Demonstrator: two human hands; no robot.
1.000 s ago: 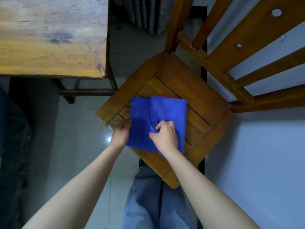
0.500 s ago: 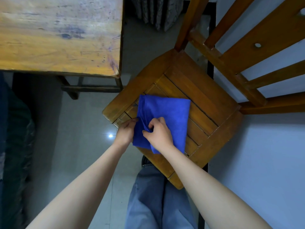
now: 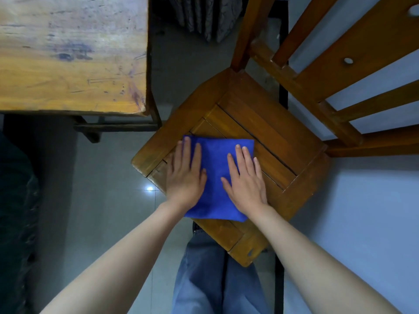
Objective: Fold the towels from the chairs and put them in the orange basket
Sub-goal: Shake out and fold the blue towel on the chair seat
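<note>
A blue towel point(image 3: 215, 168) lies folded into a flat rectangle on the seat of a wooden chair point(image 3: 272, 123). My left hand point(image 3: 186, 175) lies flat on the towel's left side, fingers straight, partly over the seat slats. On the towel's right side my right hand point(image 3: 246, 180) presses down flat with straight fingers. The towel's near edge reaches the seat's front corner. No orange basket shows in this view.
A worn wooden table point(image 3: 70, 55) stands at the upper left, its corner close to the chair. The chair's slatted back point(image 3: 340, 64) rises at the upper right. Grey tiled floor point(image 3: 108, 200) lies between them. My jeans-clad legs point(image 3: 215, 279) are below the seat.
Both hands have let go of the towel's fold and now lie flat on it. The towel has gone from a bunched fold to a smooth rectangle.
</note>
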